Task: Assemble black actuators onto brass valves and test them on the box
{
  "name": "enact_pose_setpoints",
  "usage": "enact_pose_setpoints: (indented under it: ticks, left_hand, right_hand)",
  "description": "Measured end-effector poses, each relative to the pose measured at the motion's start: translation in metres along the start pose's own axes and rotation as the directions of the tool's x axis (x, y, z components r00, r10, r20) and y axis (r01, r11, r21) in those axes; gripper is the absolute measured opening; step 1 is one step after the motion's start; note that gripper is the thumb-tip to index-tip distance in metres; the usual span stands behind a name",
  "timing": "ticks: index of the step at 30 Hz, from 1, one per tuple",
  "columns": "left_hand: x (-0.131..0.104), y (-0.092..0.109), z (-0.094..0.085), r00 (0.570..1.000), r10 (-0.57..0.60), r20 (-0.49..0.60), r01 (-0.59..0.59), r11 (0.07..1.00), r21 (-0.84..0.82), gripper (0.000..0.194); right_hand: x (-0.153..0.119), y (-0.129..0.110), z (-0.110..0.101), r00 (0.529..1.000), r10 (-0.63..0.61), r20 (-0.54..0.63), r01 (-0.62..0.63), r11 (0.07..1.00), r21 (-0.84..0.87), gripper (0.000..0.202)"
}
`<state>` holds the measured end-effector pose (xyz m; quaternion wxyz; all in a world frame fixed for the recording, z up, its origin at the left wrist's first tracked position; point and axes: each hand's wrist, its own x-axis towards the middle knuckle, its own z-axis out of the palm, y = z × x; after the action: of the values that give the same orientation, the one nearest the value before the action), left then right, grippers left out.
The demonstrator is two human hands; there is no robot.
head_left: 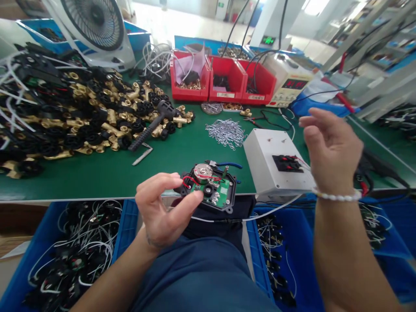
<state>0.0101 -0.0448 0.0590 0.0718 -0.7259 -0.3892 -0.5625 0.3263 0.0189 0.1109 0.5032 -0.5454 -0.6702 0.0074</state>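
An uncovered black housing (pixel 230 203) sits at the table's front edge, holding a green circuit board (pixel 224 190), a round silver motor (pixel 203 172) and red wires. Beside its left end is my left hand (pixel 165 208), open, with thumb and fingers apart. The thumb tip overlaps the housing's near edge; whether it touches cannot be told. My right hand (pixel 334 149), with a pale bead bracelet at the wrist, is raised at the right of a white box (pixel 260 162) with black clip terminals. Its fingers are loosely bent and apart from the thumb, with nothing visible in them.
Blue-handled pliers (pixel 229 165) lie behind the housing. Farther back are a pile of metal clips (pixel 225 133), red bins (pixel 191 92) and a power supply (pixel 287 82). Brass fittings (pixel 112 117) and a fan (pixel 97 26) occupy the left. Blue crates (pixel 128 225) stand below the table edge.
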Motion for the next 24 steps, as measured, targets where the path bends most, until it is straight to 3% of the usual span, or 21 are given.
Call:
enact_pose_setpoints:
  ticks: [2, 3, 4, 6, 9, 11, 14, 16, 20, 24]
  left_hand:
    - [-0.002, 0.006, 0.006, 0.995, -0.024, -0.094, 0.021, 0.999, -0.040, 0.020]
    - [-0.002, 0.010, 0.009, 0.991, -0.040, -0.126, 0.032, 0.998, -0.062, 0.018]
    - [-0.002, 0.012, 0.012, 0.987, -0.054, -0.149, 0.042, 0.996, -0.083, 0.017]
    - [-0.003, 0.015, 0.014, 0.986, -0.092, -0.142, 0.077, 0.991, -0.109, 0.018]
    - [-0.007, 0.007, 0.009, 0.996, -0.085, -0.031, 0.078, 0.982, -0.169, 0.026]
    - [-0.011, -0.003, 0.002, 0.988, -0.115, 0.104, 0.137, 0.960, -0.244, 0.045]
    - [-0.018, -0.015, -0.012, 0.929, -0.217, 0.301, 0.326, 0.863, -0.385, 0.080]
    - [-0.020, -0.016, -0.022, 0.872, -0.252, 0.420, 0.450, 0.751, -0.483, 0.086]
    - [-0.012, -0.009, -0.036, 0.795, -0.269, 0.544, 0.592, 0.545, -0.594, 0.051]
    - [-0.004, -0.004, -0.036, 0.825, -0.325, 0.463, 0.556, 0.616, -0.558, 0.022]
  right_hand:
    - [-0.030, -0.038, 0.008, 0.992, -0.063, 0.105, 0.025, 0.942, 0.334, 0.051]
    - [-0.047, -0.057, 0.015, 0.969, -0.066, 0.237, -0.052, 0.886, 0.461, 0.065]
    - [-0.063, -0.073, 0.024, 0.928, -0.072, 0.366, -0.135, 0.849, 0.510, 0.080]
    - [-0.089, -0.097, 0.042, 0.900, -0.037, 0.434, -0.233, 0.801, 0.552, 0.094]
    - [-0.108, -0.115, 0.064, 0.921, 0.079, 0.381, -0.319, 0.715, 0.622, 0.073]
    - [-0.110, -0.117, 0.070, 0.922, 0.118, 0.368, -0.350, 0.659, 0.666, 0.062]
    - [-0.109, -0.118, 0.070, 0.902, 0.120, 0.414, -0.397, 0.607, 0.689, 0.063]
    - [-0.110, -0.118, 0.068, 0.894, 0.119, 0.432, -0.415, 0.584, 0.698, 0.064]
    - [-0.112, -0.120, 0.065, 0.895, 0.108, 0.432, -0.422, 0.517, 0.745, 0.063]
    - [-0.114, -0.119, 0.066, 0.888, 0.076, 0.453, -0.426, 0.506, 0.750, 0.067]
